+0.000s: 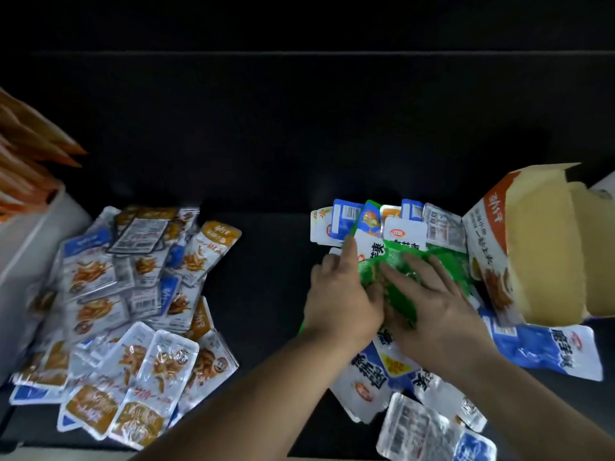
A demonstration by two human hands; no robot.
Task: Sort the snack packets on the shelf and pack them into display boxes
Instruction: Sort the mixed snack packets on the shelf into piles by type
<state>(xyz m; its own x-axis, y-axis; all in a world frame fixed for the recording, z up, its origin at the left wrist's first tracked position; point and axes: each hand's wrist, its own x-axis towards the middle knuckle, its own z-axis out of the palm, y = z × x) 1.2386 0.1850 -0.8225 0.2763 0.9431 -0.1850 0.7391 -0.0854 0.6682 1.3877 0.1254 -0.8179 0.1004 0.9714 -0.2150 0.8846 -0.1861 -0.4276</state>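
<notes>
Right half of shelf: both your hands work here, over a loose heap of packets on the dark shelf (pixel 273 261).
Green packets: a small overlapping stack (pixel 396 256) on top of the heap, between and under your two hands, just left of the display box.
Left grip: your left grip (pixel 342 294) sits on the stack's left edge. The index finger is straight and points away from you along a white-and-green packet, and the other fingers are curled. You cannot tell from this view whether they close on a packet.
Right grip: your right grip (pixel 429 294) lies flat on the green packets with its fingers straight and slightly spread, pressing down without pinching.
Blue-and-white packets: these (pixel 545 351) lie scattered under and near your wrists. More stand in a ragged row behind the green stack, barcodes showing.
Display box: one cardboard box (pixel 539 254) with white-and-orange print at the far right. It is tilted and its open mouth shows a bare tan inside. Its near corner rests on the blue-and-white packets.
Left half of shelf: a separate pile of orange-and-white packets (pixel 133 294), well apart from your hands, some face up and some showing barcodes.
Far left: a white container (pixel 36 234) touches that pile, with orange sticks (pixel 30 154) fanning out above it. They are blurred.
</notes>
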